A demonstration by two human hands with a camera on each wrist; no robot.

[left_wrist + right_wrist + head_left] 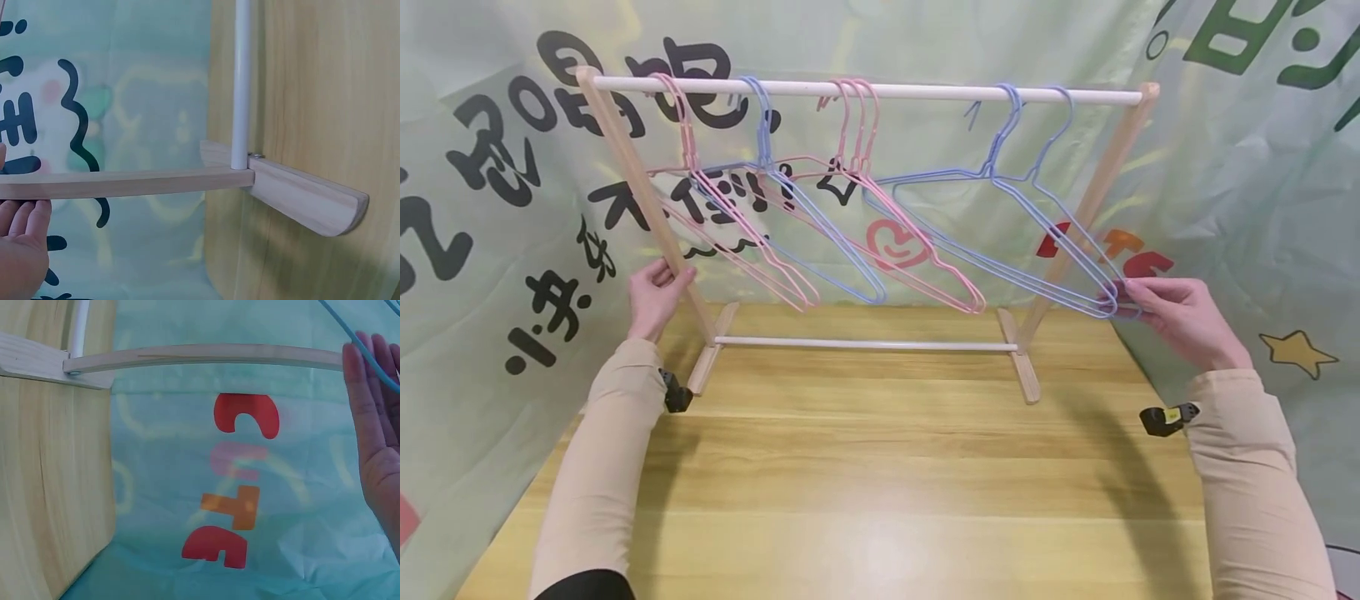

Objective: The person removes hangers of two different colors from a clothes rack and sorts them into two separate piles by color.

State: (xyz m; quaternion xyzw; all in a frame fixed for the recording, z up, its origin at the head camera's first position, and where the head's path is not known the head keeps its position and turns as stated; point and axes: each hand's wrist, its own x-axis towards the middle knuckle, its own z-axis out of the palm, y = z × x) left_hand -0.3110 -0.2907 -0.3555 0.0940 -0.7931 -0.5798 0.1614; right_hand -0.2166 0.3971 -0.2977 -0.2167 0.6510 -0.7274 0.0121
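Note:
A small wooden garment rack [867, 343] with white rods stands on the table. Pink hangers [951, 262] and blue hangers [842, 242] hang from its top rod in groups. My left hand [653, 298] grips the rack's left post [647, 196]; the left wrist view has the fingers [28, 219] under that post. At the far right, my right hand [1180, 317] touches the lower outer corners of the rightmost blue hangers [1075, 242]. In the right wrist view its fingers [369, 394] are straight, and a blue hanger wire [350, 331] crosses in front of them.
Wooden feet [1021, 367] support the rack on the wood-grain table [865, 458]. A pale printed cloth [1247, 208] with lettering hangs behind and at both sides. The right post [1101, 175] stands just behind the blue hangers.

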